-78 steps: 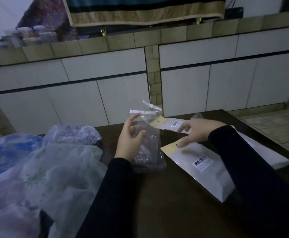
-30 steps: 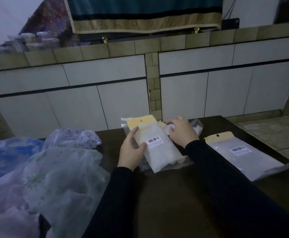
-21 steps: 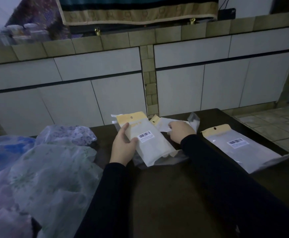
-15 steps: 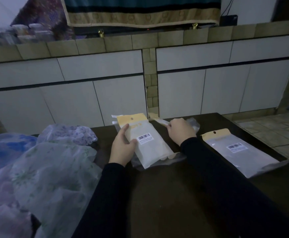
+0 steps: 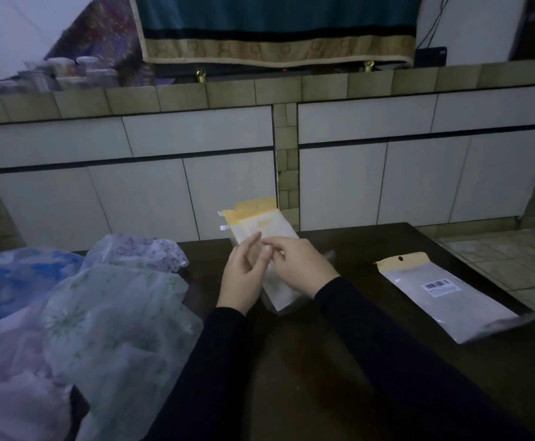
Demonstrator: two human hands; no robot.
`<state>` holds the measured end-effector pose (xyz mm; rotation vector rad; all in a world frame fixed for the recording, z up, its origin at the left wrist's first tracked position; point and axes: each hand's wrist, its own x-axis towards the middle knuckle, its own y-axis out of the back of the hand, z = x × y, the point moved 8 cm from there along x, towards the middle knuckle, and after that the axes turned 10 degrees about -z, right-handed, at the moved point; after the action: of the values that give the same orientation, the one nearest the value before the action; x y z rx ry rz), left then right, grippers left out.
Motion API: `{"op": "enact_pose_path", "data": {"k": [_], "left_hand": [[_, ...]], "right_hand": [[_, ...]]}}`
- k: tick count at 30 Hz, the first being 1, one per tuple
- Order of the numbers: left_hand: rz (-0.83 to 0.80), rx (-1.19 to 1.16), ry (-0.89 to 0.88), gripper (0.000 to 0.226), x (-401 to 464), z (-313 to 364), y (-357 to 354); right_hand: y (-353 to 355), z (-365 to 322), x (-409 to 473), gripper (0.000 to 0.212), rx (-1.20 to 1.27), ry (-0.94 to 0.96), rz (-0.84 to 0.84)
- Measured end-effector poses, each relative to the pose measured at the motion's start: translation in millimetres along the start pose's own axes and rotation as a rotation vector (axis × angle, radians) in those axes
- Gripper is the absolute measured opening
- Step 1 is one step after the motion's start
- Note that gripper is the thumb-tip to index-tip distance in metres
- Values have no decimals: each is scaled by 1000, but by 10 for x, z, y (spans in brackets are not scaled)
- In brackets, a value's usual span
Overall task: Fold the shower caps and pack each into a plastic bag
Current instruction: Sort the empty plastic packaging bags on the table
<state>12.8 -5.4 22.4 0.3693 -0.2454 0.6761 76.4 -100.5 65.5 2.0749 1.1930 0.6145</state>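
Dim light, head view over a dark table. We see both hands meeting at the table's middle over a small stack of plastic bags with yellow header cards, the stack raised and tilted, its top edge toward the white cabinets. Left hand sits at the stack's left edge, fingers extended upward and loosely bent against the bags; we cannot tell whether it truly grips or only steadies. Right hand lies across the front of the stack, fingertips drawn together near the left fingers, pinching at the bag face as far as we can make out. Both forearms in dark sleeves. One more bag with a barcode label lies flat, well apart to the right, near the table's right edge. Loose shower caps are heaped at the left: pale floral ones in front, a purple-patterned one behind them, a blue one at far left. Tiled counter ledge behind, cloth hanging above it.
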Motion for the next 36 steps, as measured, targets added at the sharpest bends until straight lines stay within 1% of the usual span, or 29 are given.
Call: {"op": "enact_pose_path", "data": {"k": [2, 3, 4, 5, 6, 7, 8, 9, 10, 12, 14, 17, 20, 23, 26, 29, 31, 32, 34, 36], "left_hand": [[22, 33, 21, 50, 14, -53, 25], [23, 39, 23, 49, 22, -72, 27], [19, 38, 22, 48, 29, -92, 24], [10, 26, 22, 49, 29, -100, 16], [-1, -7, 24, 49, 28, -105, 6], [-13, -52, 30, 50, 25, -108, -5], [-24, -100, 36, 51, 22, -110, -15], [-33, -140, 45, 52, 19, -109, -26], [-39, -175, 53, 54, 17, -109, -38], [-51, -227, 76, 55, 6, -113, -73], [-60, -237, 84, 55, -13, -86, -112], [-42, -125, 58, 63, -32, -19, -109], [-79, -75, 62, 66, -54, 19, -179], [-131, -50, 77, 64, -80, 80, -296], [-155, -44, 92, 64, -88, 103, -361], [-149, -24, 87, 64, -101, 114, -372], [-145, -13, 81, 63, -112, 108, -378], [-149, -5, 80, 63, -119, 102, -387], [-158, 7, 82, 63, -125, 81, -395], [-161, 17, 82, 63, -127, 60, -389]], "right_hand": [[43, 3, -31, 42, 35, 25, -50], [129, -2, -45, 41, 8, 56, -3], [250, -5, -64, 39, -78, 80, 85], [357, 25, -67, 39, -189, 84, 165], [418, 90, -57, 40, -273, 51, 195], [435, 202, -33, 43, -310, -18, 175], [417, 337, -13, 48, -288, -105, 124], [377, 455, -1, 50, -222, -172, 72], [329, 523, 0, 48, -142, -199, 39], [247, 543, 1, 39, -22, -178, 38], [200, 490, -1, 34, -1, -144, 54], [231, 422, -55, 34, -30, -125, 68], [428, 559, -237, 40, -2, -173, 104], [737, 852, -488, 42, -99, -267, 161], [945, 1171, -729, 45, -211, -354, 111], [1104, 1557, -963, 52, -405, -552, 108], [1073, 1773, -1058, 62, -504, -700, 30], [1029, 1844, -1078, 64, -497, -743, 0], [961, 1886, -1047, 64, -449, -732, 14], [906, 1821, -972, 57, -425, -662, 47]]}}
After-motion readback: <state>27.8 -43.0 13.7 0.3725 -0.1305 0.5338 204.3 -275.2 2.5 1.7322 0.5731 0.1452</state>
